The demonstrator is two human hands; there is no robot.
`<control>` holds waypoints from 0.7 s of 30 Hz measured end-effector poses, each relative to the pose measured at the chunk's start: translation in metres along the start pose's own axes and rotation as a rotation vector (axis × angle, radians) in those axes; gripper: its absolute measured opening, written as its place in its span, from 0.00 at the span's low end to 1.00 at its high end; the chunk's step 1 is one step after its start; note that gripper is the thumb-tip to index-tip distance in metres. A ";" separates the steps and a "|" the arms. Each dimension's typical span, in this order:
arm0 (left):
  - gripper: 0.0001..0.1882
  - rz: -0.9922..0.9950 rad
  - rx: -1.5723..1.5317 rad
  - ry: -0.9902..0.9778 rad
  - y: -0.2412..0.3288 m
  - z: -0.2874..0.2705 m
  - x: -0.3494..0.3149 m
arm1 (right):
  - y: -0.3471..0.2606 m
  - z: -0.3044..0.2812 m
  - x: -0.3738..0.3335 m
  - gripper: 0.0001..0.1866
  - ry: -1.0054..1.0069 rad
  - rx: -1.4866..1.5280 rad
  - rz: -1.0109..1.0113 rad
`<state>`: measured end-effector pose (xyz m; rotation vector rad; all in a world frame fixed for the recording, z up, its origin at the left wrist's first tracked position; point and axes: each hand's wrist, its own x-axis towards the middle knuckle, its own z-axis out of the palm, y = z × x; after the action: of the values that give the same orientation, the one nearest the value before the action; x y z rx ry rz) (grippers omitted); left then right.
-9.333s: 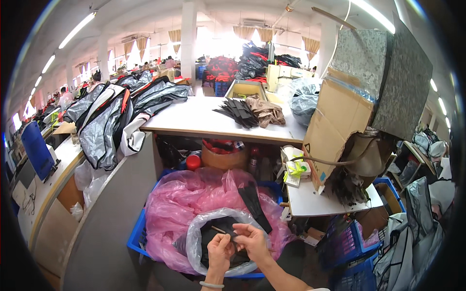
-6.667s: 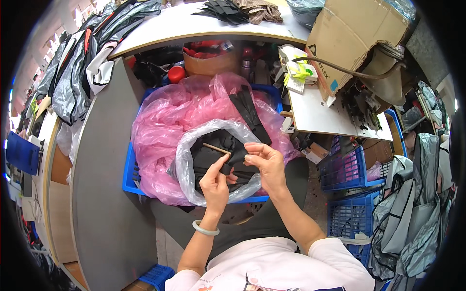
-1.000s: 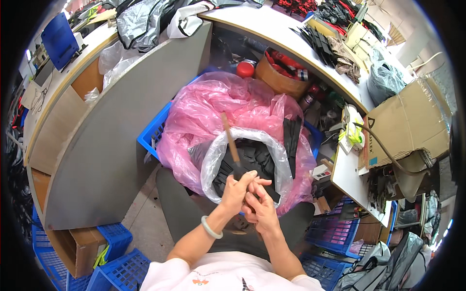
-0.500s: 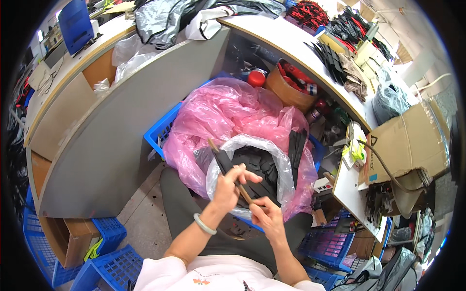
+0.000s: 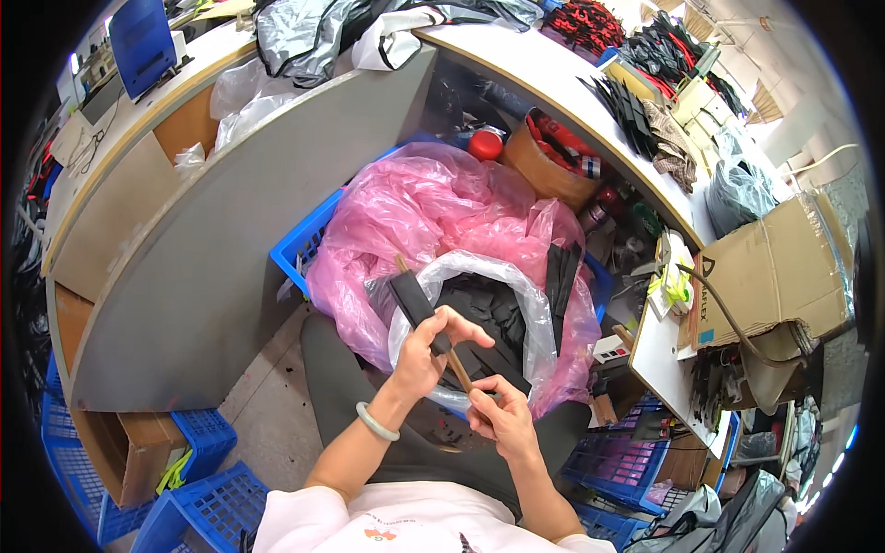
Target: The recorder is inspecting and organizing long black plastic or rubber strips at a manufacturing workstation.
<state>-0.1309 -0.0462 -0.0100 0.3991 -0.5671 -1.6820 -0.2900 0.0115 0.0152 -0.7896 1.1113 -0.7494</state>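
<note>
A thin wooden stick (image 5: pixel 458 371) runs slantwise through a black fabric tube (image 5: pixel 411 297), its far tip showing beyond the cloth. My left hand (image 5: pixel 426 361), with a pale bangle at the wrist, is closed round the tube, thumb and index finger apart above it. Lower down, my right hand (image 5: pixel 503 422) pinches the stick's near end. Beneath both hands, a translucent white bag (image 5: pixel 542 318) holds many black fabric strips (image 5: pixel 484 309). More black strips (image 5: pixel 561 286) lie over pink plastic beside the bag's right rim.
Pink plastic sheeting (image 5: pixel 406 203) fills a blue crate (image 5: pixel 290 263) around the white bag. A grey panel (image 5: pixel 230 249) stands left. A worktop (image 5: pixel 553 83) curves behind, with a round tub (image 5: pixel 544 170) beneath it. A cardboard box (image 5: pixel 774 267) sits right; blue crates (image 5: pixel 207 507) stand lower left.
My left hand has shifted slightly left with the black tube, and more bare stick shows between the hands. My right hand has moved slightly left and down, still pinching the stick.
</note>
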 end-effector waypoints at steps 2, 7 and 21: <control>0.19 -0.019 0.044 -0.008 0.001 -0.003 0.002 | 0.003 -0.004 -0.006 0.07 0.020 -0.015 0.019; 0.18 0.027 0.083 0.228 0.008 -0.048 0.018 | 0.023 -0.066 -0.008 0.05 0.157 -0.432 -0.190; 0.17 -0.622 0.483 -0.081 -0.038 -0.041 0.000 | 0.039 -0.149 0.161 0.22 0.294 -0.942 -0.692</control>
<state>-0.1393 -0.0475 -0.0649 0.9310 -0.9861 -2.1505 -0.3847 -0.1283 -0.1301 -1.9751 1.4852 -0.9186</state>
